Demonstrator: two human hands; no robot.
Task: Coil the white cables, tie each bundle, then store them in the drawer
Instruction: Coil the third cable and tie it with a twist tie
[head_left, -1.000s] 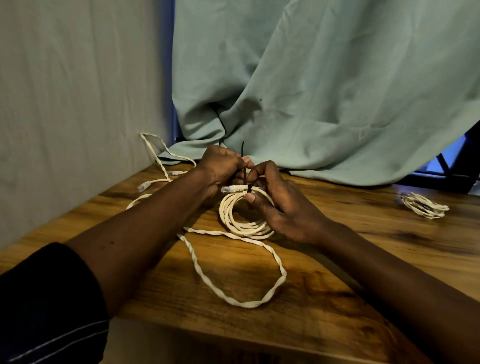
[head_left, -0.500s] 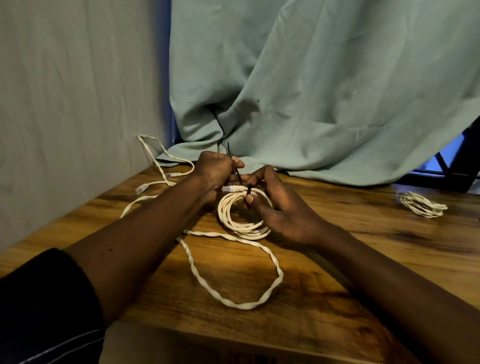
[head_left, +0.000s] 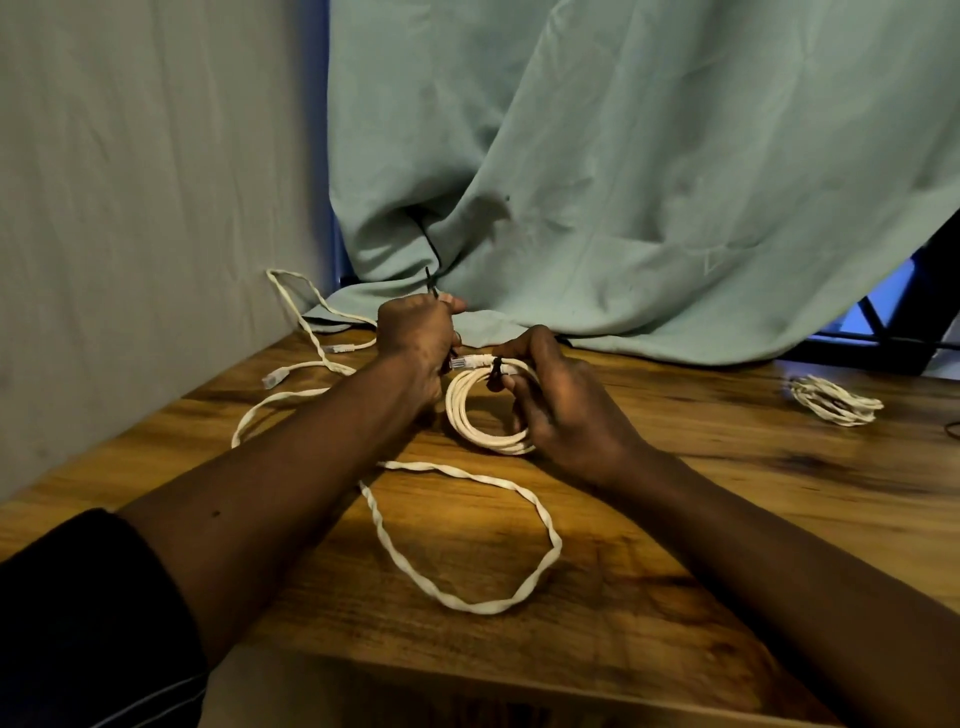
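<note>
Coiled cable (head_left: 460, 411) gripped by right hand (head_left: 561, 400); left hand (head_left: 415, 338) pinches tie (head_left: 497, 369).

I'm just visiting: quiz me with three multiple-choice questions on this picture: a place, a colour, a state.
1. Where is the small bundle? A far right of the table B a drawer C the floor
2. What colour is the tie? A red B black C yellow
3. The twisted cable is A tied B loose C lifted
Answers: A, it lies far right on the wood; B, a black strip rises from the left hand; B, it sprawls in an open loop.
</note>
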